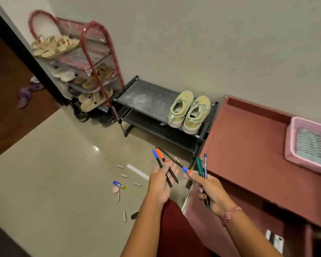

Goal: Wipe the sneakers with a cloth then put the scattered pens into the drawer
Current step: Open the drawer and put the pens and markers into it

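Both hands hold pens, the left hand gripping three and the right hand two, while the sneakers sit together on the black shoe rack.

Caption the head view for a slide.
Both hands hold gathered pens; sneakers sit on the black rack.

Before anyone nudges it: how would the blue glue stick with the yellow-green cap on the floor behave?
The blue glue stick with the yellow-green cap is cylindrical and lies on its side, so it would probably roll. The glossy tiled floor likely lets it slide too. It looks small and rigid, probably light.
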Available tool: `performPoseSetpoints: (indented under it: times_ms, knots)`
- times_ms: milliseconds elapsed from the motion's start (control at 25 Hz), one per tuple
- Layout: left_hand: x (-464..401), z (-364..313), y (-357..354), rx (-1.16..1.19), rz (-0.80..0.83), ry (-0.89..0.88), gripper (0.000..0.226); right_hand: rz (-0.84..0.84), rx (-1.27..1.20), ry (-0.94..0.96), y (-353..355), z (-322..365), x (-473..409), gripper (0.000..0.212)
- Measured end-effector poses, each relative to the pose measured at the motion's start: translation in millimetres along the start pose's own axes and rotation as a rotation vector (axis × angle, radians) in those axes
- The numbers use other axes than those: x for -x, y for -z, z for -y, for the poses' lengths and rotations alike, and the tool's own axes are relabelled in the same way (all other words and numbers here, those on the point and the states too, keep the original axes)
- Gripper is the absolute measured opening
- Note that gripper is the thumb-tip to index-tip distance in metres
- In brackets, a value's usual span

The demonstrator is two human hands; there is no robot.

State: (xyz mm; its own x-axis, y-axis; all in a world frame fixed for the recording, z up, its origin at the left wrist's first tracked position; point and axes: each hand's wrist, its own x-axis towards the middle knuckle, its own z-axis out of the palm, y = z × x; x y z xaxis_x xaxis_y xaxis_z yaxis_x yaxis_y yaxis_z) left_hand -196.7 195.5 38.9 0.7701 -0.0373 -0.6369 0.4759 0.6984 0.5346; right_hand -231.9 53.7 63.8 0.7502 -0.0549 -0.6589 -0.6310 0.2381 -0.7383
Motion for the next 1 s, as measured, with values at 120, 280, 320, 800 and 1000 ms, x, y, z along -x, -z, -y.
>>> performPoseSetpoints:
  times_ms: [120, 280, 320, 800, 1000]
  knots:
    - [36.4, 24.1, -22.8, -0.036, 0.093, 0.035, 0.017, -0.064, -0.049, 0.02, 19.2, -12.1, 38.1, 0.026]
    - [62.6, 51.5, -38.1, -0.114, 0.1, 0.027, 0.017, -0.115, -0.041, 0.042, 43.6, -23.9, 73.1, 0.028]
    - [66.3, 57.1, -40.7, -0.149, 0.107, 0.028, 0.02, -0.126, -0.091, 0.051, 50.9, -24.3, 78.8, 0.027]
    - [109.0, 137.1, -59.3, -0.534, 0.287, 0.26, 0.019, -0.268, -0.343, 0.078, 125.0, -42.7, 113.3, 0.014]
    - [105.6, 174.5, -57.2, -0.646, 0.294, 0.318, 0.014, -0.291, -0.39, 0.081, 151.5, -66.7, 114.4, 0.013]
